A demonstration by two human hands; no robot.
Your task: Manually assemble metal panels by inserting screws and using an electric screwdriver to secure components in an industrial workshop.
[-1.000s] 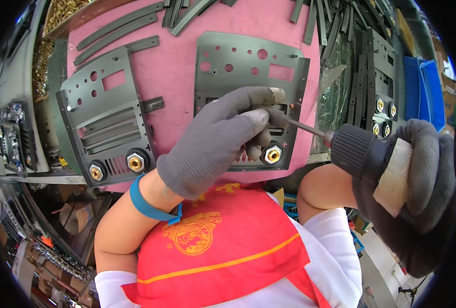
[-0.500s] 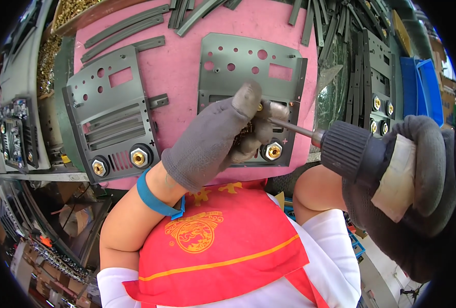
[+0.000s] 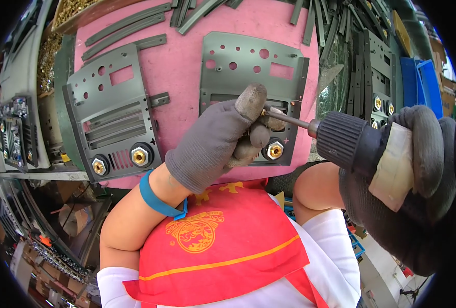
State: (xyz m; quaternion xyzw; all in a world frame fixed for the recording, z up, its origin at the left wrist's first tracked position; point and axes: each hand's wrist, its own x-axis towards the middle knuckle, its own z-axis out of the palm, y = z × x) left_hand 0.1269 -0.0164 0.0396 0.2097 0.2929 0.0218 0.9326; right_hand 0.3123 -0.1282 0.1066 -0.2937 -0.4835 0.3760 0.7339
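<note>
My right hand, in a dark grey glove, is wrapped round a black power screwdriver; a light patch of tape covers part of the hand and tool. Its bit points left, to the fingertips of my left hand, also gloved. There a small brass-coloured screw is pinched between thumb and finger, at the bit's tip. The other fingers curl over the palm and hide what lies in it. Both hands are above a grey metal panel with holes, slots and a brass terminal, partly covered by my left hand.
A second grey panel with two brass terminals lies to the left on the pink mat. Metal strips lie at the back. Stacked panels and a blue bin stand at the right. Small brass parts fill a box at far left.
The bit's tip has moved slightly left and up to the screw at my left fingertips. My left fingers have closed over the palm, where several brass screws showed before.
</note>
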